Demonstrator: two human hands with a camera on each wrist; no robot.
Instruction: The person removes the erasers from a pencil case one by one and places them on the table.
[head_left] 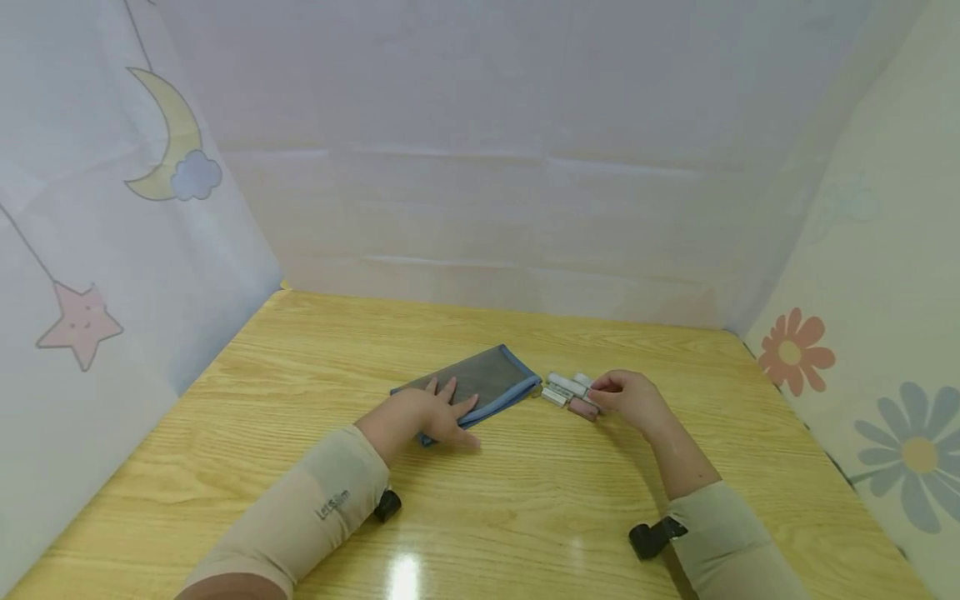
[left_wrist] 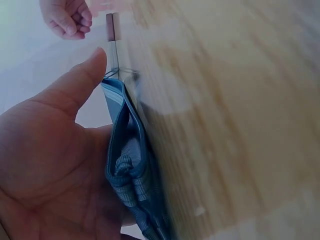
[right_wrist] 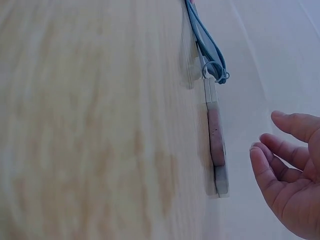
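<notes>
A flat grey mesh pouch (head_left: 487, 373) with blue edging lies on the table. My left hand (head_left: 435, 415) rests on it with the fingers spread and straight. In the left wrist view, the blue edge (left_wrist: 115, 95) of the pouch gapes slightly, beside the palm. Several small eraser-like blocks lie grouped off the pouch's right corner: a reddish-brown block (head_left: 582, 409), a short white block (head_left: 553, 397) and other whitish ones. My right hand (head_left: 632, 402) hovers at their right side, fingers loosely bent. Between its thumb and fingers nothing shows in the right wrist view.
A small ring (right_wrist: 215, 70) hangs at the pouch's corner, close to the blocks. The wood-grain table (head_left: 517, 517) is bounded by a pale back wall sheet (head_left: 510, 217) and printed side sheets. Black wrist cameras (head_left: 652, 537) sit on both forearms.
</notes>
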